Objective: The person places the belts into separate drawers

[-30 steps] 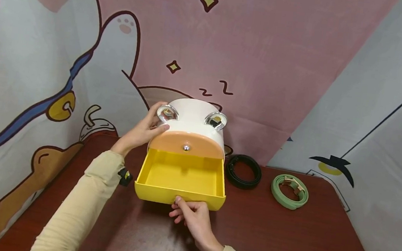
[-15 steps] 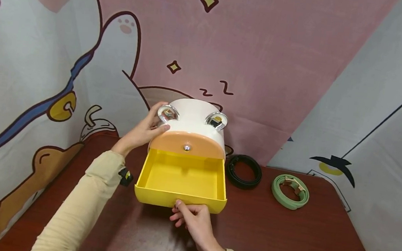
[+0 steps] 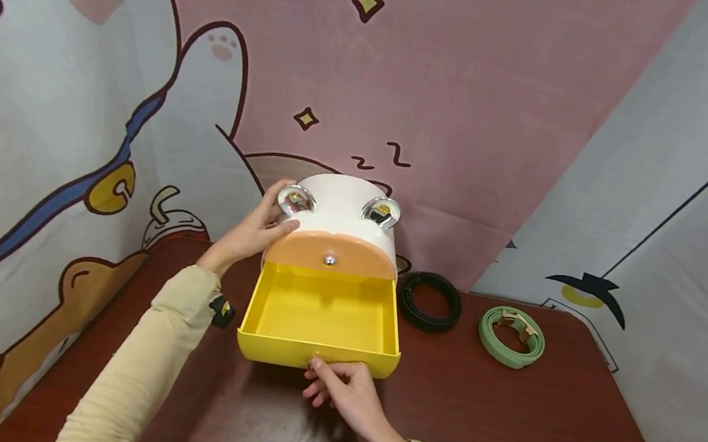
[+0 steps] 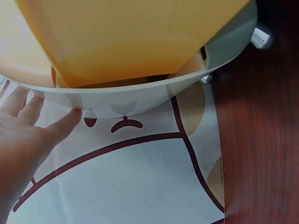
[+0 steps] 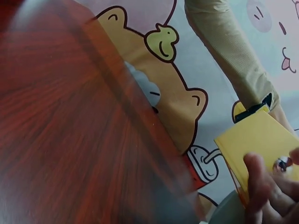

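A white cartoon-faced drawer box (image 3: 343,202) with two shiny eye rings stands near the back wall. Its orange upper drawer (image 3: 293,249) is closed. Below that, the yellow drawer (image 3: 271,348) is pulled far out, its bare floor showing. My right hand (image 3: 350,395) pinches the small knob on the yellow drawer's front; the silvery knob (image 5: 281,164) shows between the fingers in the right wrist view. My left hand (image 3: 252,231) rests against the box's left side, thumb by the orange front. In the left wrist view, its extended fingertips (image 4: 74,113) press the white shell.
On the brown table (image 3: 501,420), right of the box, lie a coiled black belt (image 3: 436,324) and a coiled green belt (image 3: 492,347) with a gold buckle. A printed cloth wall (image 3: 466,118) rises directly behind.
The yellow drawer has slid slightly further out toward me, my right hand moving with it on the knob. The left hand and the box stay in place.
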Motion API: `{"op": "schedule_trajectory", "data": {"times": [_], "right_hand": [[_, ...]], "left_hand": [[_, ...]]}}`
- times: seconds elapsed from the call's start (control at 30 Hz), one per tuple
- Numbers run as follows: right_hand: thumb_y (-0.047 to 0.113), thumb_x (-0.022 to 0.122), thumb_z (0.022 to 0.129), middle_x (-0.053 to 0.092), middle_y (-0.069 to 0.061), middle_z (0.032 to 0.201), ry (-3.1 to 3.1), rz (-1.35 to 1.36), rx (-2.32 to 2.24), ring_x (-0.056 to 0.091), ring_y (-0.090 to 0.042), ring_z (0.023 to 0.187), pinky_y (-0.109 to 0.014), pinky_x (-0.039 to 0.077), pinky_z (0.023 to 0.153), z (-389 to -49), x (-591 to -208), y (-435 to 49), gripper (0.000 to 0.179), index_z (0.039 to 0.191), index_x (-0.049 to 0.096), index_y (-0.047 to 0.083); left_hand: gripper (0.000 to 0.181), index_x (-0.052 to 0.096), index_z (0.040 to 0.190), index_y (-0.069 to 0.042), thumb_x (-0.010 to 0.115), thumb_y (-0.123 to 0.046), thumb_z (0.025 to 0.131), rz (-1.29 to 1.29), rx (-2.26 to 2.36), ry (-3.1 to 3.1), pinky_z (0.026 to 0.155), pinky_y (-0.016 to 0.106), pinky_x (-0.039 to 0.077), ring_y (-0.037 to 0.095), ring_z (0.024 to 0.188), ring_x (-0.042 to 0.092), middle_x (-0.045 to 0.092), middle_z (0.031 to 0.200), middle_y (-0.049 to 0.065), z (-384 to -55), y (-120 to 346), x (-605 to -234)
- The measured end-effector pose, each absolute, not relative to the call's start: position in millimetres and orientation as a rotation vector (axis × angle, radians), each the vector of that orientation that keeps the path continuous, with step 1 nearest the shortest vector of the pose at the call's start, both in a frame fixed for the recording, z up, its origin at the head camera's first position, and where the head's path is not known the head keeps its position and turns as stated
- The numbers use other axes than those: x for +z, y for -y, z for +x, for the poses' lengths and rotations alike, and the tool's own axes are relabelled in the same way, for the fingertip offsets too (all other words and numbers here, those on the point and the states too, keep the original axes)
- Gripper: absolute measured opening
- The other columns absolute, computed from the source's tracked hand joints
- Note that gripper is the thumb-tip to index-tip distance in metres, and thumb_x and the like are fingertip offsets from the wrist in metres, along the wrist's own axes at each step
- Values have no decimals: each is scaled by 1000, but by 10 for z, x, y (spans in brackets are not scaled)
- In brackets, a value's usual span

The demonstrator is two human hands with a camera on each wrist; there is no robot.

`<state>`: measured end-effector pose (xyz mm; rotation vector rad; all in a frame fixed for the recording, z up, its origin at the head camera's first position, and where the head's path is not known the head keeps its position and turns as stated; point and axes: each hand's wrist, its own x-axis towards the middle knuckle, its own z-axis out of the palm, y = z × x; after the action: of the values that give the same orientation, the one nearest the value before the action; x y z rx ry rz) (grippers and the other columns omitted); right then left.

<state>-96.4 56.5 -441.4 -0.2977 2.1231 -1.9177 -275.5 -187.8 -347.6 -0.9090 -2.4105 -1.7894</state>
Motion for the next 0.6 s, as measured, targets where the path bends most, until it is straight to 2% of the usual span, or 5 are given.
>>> {"op": "schedule_trajectory", "data": {"times": [0.13, 0.27, 0.37, 0.5, 0.6], "right_hand": [[24, 55, 100, 70, -14, 74, -2096, -440, -1843, 65, -17, 58, -22, 44, 49, -981, -4428, -641, 35, 88, 74, -3], [17, 55, 100, 70, -18, 77, -2002, -590, -1813, 66, -22, 62, -36, 55, 59, -971, -4457, -753, 32, 93, 71, -9], [17, 56, 99, 71, -15, 77, -2014, -669, -1750, 67, -26, 64, -42, 56, 61, -954, -4507, -868, 30, 93, 72, -8], [23, 59, 98, 71, -6, 76, -2113, -681, -1635, 67, -24, 64, -34, 53, 54, -963, -4615, -1042, 28, 93, 74, 1], [23, 59, 98, 71, -6, 77, -2133, -650, -1595, 67, -23, 64, -34, 52, 51, -985, -4695, -1170, 27, 94, 75, 1]], "left_hand": [[69, 9, 151, -17, 52, -4, 99, -913, -1756, 2419, 100, 49, 37, 30, 119, 51, 47, 138, 21, -2753, 1875, -3470], [68, 10, 151, -18, 53, -6, 99, -960, -1738, 2411, 94, 41, 43, 28, 114, 53, 49, 135, 19, -2774, 1871, -3461], [69, 10, 151, -19, 54, -6, 99, -981, -1744, 2416, 87, 36, 47, 28, 110, 54, 51, 132, 19, -2791, 1880, -3457], [71, 11, 151, -21, 55, -6, 98, -968, -1758, 2425, 83, 31, 48, 27, 107, 54, 52, 131, 19, -2798, 1897, -3448], [70, 12, 151, -20, 55, -5, 98, -959, -1757, 2421, 82, 31, 48, 25, 105, 55, 52, 129, 19, -2798, 1900, -3444]]}}
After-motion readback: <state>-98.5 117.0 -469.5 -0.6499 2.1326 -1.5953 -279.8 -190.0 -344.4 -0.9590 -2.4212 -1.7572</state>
